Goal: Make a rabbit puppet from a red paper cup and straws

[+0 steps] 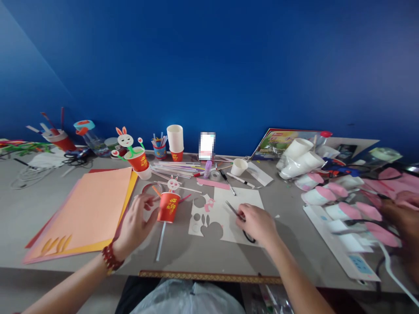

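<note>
A red paper cup (pixel 168 207) with gold characters stands in front of me. A paper rabbit head (pixel 173 184) rises above its rim, and a pale straw (pixel 161 242) sticks out below. Just left of this cup is my left hand (pixel 139 218), fingers curved and apart, holding nothing; the thumb is close to the cup's side. My right hand (pixel 253 221) is closed on a pair of scissors (pixel 231 206), blades pointing up and left, a black handle loop showing below. Underneath lies white paper (pixel 231 220) with several cut-out holes, including a rabbit-head shape.
Coloured paper sheets (pixel 94 205) lie at left. Behind are a finished rabbit cup (pixel 138 160), straws (pixel 173 169), a white cup (pixel 239 166), a black pen (pixel 228 182) and a phone (pixel 207 146). At right are a power strip (pixel 337 244), pink-and-white cups (pixel 317 195) and another person's hand (pixel 401 218).
</note>
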`<action>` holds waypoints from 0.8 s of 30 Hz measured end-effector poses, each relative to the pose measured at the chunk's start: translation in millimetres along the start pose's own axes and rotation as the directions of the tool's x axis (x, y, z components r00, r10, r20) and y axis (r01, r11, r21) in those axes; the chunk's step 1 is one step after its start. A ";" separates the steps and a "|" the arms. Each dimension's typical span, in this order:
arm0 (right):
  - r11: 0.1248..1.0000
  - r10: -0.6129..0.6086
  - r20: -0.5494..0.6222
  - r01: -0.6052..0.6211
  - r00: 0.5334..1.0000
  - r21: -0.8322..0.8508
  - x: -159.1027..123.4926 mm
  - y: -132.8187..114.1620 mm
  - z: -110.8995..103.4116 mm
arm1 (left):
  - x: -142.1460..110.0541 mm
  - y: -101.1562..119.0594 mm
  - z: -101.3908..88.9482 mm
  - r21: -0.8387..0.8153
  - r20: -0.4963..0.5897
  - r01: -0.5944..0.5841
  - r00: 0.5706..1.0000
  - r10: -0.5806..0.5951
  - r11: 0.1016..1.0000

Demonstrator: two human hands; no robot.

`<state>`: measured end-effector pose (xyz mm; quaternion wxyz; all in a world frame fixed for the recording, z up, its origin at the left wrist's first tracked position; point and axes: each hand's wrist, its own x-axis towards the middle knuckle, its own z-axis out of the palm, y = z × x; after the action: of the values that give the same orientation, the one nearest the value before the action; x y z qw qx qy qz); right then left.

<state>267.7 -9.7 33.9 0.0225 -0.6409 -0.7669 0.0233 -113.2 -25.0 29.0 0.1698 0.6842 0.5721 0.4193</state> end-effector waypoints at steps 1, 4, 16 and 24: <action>1.000 0.018 -0.009 -0.018 1.000 -0.016 3.0 4.4 0.6 | 0.5 13.7 0.6 0.034 0.064 -0.125 0.990 0.123 0.992; 0.998 0.044 -0.018 -0.045 0.999 -0.051 11.8 9.8 4.0 | 6.4 55.4 19.6 -0.031 0.484 -0.433 0.782 0.393 0.901; 0.999 -0.027 -0.021 0.028 0.999 0.041 12.6 14.7 15.0 | 23.2 42.9 141.7 0.185 0.742 -0.663 0.578 0.339 0.726; 0.992 -0.031 -0.005 0.031 1.000 0.124 14.7 16.7 16.5 | 10.0 45.1 129.9 0.255 0.706 -0.656 0.628 0.327 0.710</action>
<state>280.4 7.7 16.4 0.0638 -0.6262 -0.7739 0.0699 15.4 3.4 -11.8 0.0399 0.9340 0.3524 0.0441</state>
